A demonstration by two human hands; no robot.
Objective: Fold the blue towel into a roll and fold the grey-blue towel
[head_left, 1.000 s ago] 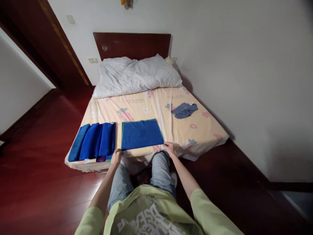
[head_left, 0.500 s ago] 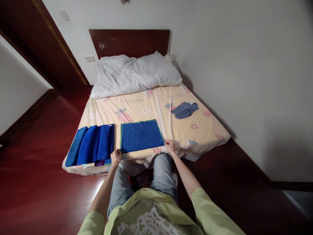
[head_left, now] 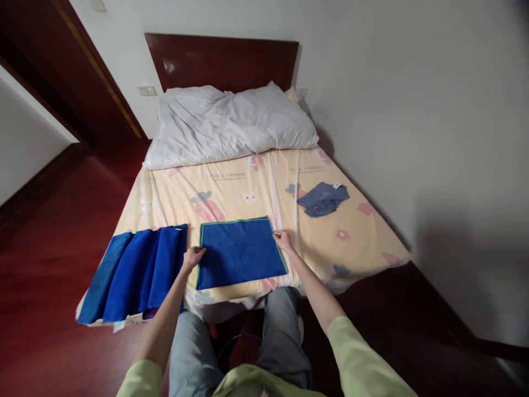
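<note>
A blue towel with green trim (head_left: 239, 252) lies flat near the foot of the bed (head_left: 231, 182). My left hand (head_left: 192, 257) rests at the middle of its left edge. My right hand (head_left: 283, 240) is at its right edge, close to the far corner. Both hands have their fingers curled and touch the cloth; whether either pinches the trim I cannot tell. To the left of the flat towel lies a row of folded blue towels (head_left: 136, 273), overlapping one another along the bed's front left edge.
A white rumpled pillow or duvet (head_left: 231, 121) lies at the head of the bed against a dark wooden headboard (head_left: 221, 58). A crumpled grey-blue cloth (head_left: 323, 198) sits on the right side. Dark red wooden floor (head_left: 45, 231) surrounds the bed; a white wall runs along the right.
Both hands slid from the towel's near corners farther up along its side edges. The camera moved closer over the bed.
</note>
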